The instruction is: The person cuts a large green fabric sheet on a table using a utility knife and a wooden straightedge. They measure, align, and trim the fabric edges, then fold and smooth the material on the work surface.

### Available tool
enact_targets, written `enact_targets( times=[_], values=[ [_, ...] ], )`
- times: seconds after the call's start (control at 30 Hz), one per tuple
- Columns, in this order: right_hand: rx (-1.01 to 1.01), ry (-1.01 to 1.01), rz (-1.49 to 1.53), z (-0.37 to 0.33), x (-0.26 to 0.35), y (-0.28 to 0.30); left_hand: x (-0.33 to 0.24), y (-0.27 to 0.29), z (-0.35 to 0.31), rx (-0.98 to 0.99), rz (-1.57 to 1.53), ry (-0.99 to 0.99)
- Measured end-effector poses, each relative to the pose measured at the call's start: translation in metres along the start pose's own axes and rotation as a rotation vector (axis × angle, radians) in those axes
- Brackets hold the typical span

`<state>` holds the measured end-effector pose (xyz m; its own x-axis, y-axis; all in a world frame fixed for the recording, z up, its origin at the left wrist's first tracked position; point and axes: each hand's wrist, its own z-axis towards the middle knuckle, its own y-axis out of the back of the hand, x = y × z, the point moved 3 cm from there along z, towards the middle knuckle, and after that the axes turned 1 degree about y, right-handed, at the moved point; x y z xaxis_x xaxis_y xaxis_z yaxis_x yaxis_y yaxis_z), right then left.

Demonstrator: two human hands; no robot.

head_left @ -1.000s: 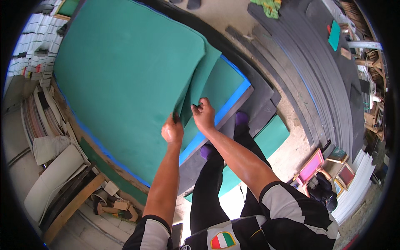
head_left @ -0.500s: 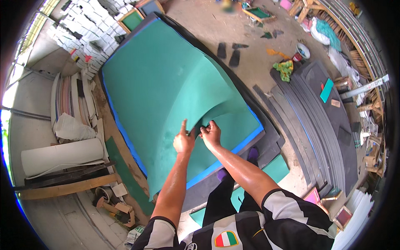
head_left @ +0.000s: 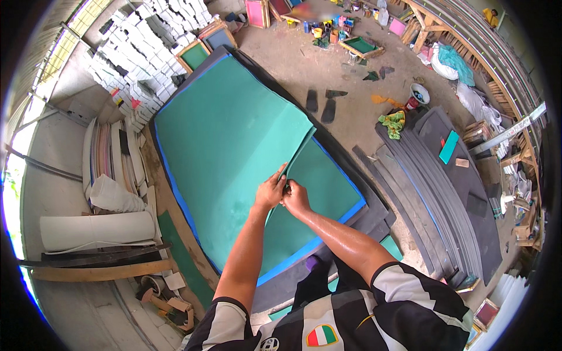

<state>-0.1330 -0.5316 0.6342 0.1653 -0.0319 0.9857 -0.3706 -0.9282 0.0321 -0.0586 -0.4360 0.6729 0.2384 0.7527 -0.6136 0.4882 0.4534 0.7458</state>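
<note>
A large green sheet (head_left: 228, 117) lies over a stack, and its near right side is raised along a straight double edge. My left hand (head_left: 271, 190) is closed on that raised edge, its fingers lying along the top. Close beside it, my right hand (head_left: 297, 198) is curled shut at the same edge, its fingertips partly hidden. Under the raised part shows another green sheet (head_left: 325, 193) with a blue border (head_left: 293, 264).
Black sheets (head_left: 380, 219) stick out beneath the green ones. To the right stands a stack of dark grey sheets (head_left: 468, 205) bearing a small green piece (head_left: 449, 147). White rolled material (head_left: 96, 231) lies at left. Dark slippers (head_left: 329, 110) and a white bucket (head_left: 418, 93) are on the floor.
The green sheet's right part has been drawn up and back leftward, baring more of the sheet below. My left index finger, stretched out before, is now down on the edge. The view has shifted slightly.
</note>
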Motion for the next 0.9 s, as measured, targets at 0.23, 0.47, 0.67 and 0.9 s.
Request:
enact_targets(
  times=[0.23, 0.47, 0.67, 0.9],
  values=[
    [0.072, -0.011, -0.097, 0.017, -0.008, 0.016, -0.019, 0.001, 0.007, 0.039, 0.017, -0.001],
    [0.149, 0.175, -0.158, 0.025, 0.011, 0.016, -0.059, 0.030, 0.011, 0.005, 0.056, 0.083],
    [0.210, 0.321, -0.209, 0.035, 0.038, 0.040, -0.044, 0.029, 0.017, -0.161, 0.111, 0.107],
    [0.012, 1.071, -0.974, 0.087, 0.180, 0.129, -0.040, 0.024, 0.006, -0.158, 0.195, 0.130]
  ],
)
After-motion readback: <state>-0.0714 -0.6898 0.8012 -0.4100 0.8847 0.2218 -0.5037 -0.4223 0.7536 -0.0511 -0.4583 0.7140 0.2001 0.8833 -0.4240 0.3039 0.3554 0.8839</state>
